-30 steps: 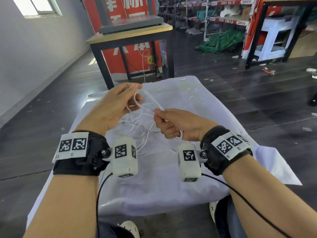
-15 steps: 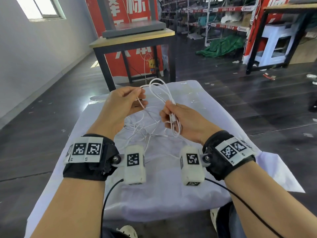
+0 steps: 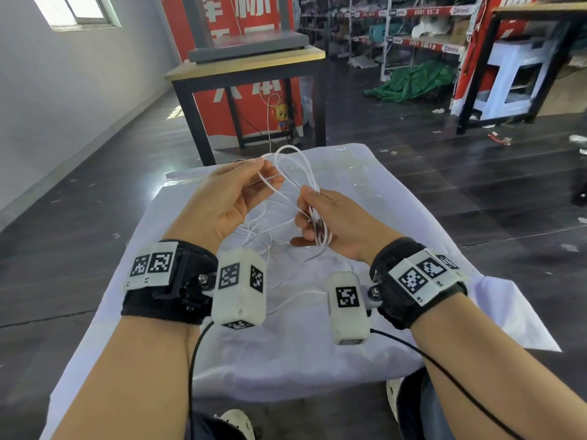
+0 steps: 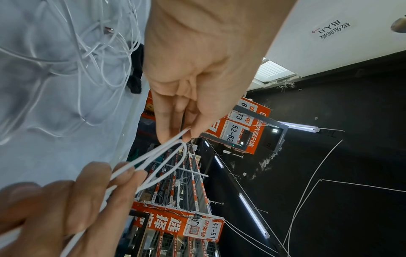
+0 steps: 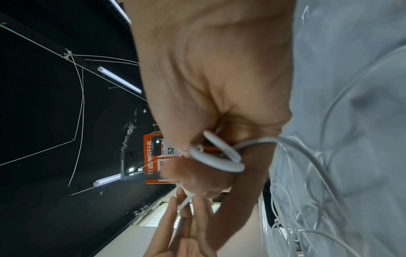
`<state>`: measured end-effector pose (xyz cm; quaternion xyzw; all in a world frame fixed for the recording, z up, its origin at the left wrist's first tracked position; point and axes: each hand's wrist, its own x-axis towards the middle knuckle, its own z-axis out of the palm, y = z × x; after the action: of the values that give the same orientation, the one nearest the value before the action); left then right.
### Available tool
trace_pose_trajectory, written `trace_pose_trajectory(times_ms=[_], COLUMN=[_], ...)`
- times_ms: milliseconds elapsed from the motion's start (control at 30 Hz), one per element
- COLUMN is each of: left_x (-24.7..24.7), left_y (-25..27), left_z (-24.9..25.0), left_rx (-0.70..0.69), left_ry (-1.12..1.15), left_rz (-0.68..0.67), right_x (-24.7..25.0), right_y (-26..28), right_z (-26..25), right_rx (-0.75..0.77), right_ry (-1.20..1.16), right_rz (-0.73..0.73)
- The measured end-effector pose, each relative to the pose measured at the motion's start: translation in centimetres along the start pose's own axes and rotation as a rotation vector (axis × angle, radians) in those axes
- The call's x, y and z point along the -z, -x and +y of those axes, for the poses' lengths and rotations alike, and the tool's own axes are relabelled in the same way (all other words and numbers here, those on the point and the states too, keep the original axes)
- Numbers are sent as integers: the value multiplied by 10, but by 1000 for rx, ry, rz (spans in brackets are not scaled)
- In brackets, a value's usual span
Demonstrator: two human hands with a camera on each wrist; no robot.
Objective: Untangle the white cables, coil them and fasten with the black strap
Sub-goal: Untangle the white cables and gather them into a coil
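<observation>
We read "52-62" on white label (image 4: 230, 134) of orange pillar sign (image 4: 252, 139). Right wrist view shows only "52" of it. White tag (image 4: 212, 231) on orange shelf banner (image 4: 162, 224): "41-51", beside "货架号". Upside-down wall lettering (image 4: 329, 27): probably "出入口", blurred. Marker band (image 3: 425, 277) behind right hand (image 3: 340, 220): "R1", "R2". Red banner (image 3: 241, 42): big white characters cut off, unreadable to us.

wrists: black straps (image 3: 165, 300) | white coded tags (image 3: 152, 265) | white camera pods (image 3: 239, 290) | black cables (image 3: 193, 360)

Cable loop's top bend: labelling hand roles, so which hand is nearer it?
Left. The left hand pinches the white cable just beside its top bend; the right hand grips gathered strands lower down.
</observation>
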<state>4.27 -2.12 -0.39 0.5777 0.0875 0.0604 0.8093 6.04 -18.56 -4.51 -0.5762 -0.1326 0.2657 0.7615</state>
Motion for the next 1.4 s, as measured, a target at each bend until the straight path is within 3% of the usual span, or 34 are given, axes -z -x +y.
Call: trace_pose_trajectory(times_ms=[233, 500, 800, 867, 967, 1133, 1233, 1400], left_x=[1, 2, 4, 6, 9, -8, -14, -4], left_y=[-3, -2, -5, -6, -8, 3, 6, 6], left_z=[-4, -7, -8, -6, -8, -28, -38, -29], left_rx=[36, 41, 24, -24, -83, 29, 83, 149], left_ry=[-55, -235, -68, -93, -315, -806, -940, -859], left_rz=[2, -6, 24, 45, 65, -363, -549, -492], right_x=[-1, -1, -1, 3, 9, 23, 33, 45], right_y=[1, 2, 1, -1, -5, -12, -15, -11], right_z=[4, 6, 1, -1, -7, -12, -11, -14], right_rx=[-40, -89, -248, -175, -8, 177, 270, 372], right_ry=[155, 174, 155, 64, -249, -720, -770, -643], right_rz=[-98, -171, -357, -288, -82, 225, 418, 812])
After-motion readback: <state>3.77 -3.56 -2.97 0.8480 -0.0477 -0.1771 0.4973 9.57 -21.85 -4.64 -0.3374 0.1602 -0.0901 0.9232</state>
